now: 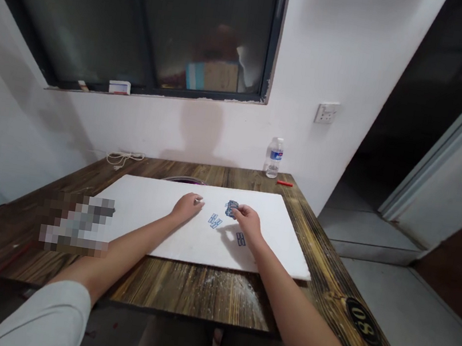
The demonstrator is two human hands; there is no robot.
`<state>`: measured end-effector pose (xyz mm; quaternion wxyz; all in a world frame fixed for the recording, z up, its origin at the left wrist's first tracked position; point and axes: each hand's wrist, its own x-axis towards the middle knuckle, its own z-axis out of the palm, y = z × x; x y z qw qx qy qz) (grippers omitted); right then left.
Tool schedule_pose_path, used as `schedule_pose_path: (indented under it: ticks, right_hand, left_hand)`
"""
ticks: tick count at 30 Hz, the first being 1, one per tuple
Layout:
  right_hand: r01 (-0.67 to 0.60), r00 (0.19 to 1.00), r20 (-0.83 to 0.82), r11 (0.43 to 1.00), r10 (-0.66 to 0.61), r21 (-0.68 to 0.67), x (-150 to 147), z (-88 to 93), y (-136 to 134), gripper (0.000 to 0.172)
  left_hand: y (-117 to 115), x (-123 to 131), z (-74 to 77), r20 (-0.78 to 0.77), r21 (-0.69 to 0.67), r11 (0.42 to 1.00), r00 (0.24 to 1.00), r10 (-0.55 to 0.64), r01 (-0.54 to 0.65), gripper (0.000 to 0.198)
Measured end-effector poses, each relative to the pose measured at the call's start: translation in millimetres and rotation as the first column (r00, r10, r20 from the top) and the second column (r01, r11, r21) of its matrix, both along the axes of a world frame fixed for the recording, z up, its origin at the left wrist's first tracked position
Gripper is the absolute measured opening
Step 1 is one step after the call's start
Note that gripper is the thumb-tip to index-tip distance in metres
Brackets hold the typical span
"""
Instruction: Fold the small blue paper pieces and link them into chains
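A white board [144, 200] lies on the wooden table, under both of my hands. My right hand [249, 220] pinches a small dark-blue openwork piece [231, 208] between thumb and fingers, a little above the board. To the left of it, my left hand [187, 208] is curled with thumb and fingers together; a small pale bit shows at the fingertips, too small to name. Between the hands, flat blue outlined pieces [214, 221] rest on the board. Another dark-blue piece [241, 239] lies below my right hand, near its shadow.
The dark wooden table [196, 289] stands against a white wall. At its back are a water bottle [275, 157], a red pen-like stick [284, 184], a white cord [124, 158] and a partly hidden round rim [184, 179]. A blurred patch covers something at left.
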<state>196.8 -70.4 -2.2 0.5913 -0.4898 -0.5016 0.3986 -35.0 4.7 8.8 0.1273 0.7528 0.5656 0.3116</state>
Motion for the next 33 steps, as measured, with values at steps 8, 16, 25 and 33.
schedule_pose_path:
  ticks: [8, 16, 25, 33]
  right_hand:
    - [0.009, 0.998, 0.056, 1.000, -0.010, 0.018, 3, 6.8, -2, 0.024]
    - [0.026, 0.998, 0.062, 1.000, -0.025, -0.003, 6, 8.7, -2, 0.023]
    - [0.071, 0.997, 0.011, 0.997, -0.071, -0.030, 13, 5.1, 3, 0.023]
    - [0.084, 0.996, 0.006, 0.995, -0.084, -0.057, 19, 2.3, 7, 0.025]
  left_hand:
    - [14, 28, 14.7, -0.487, -0.042, 0.998, 0.871, -0.062, 0.048, 0.015]
    - [17, 40, 18.1, -0.608, -0.065, 0.997, 0.791, -0.066, 0.033, 0.024]
    - [12, 37, 23.0, -0.510, -0.040, 0.999, 0.859, -0.032, 0.013, 0.036]
    - [11, 17, 17.8, -0.184, -0.012, 0.997, 0.981, 0.068, -0.071, 0.015]
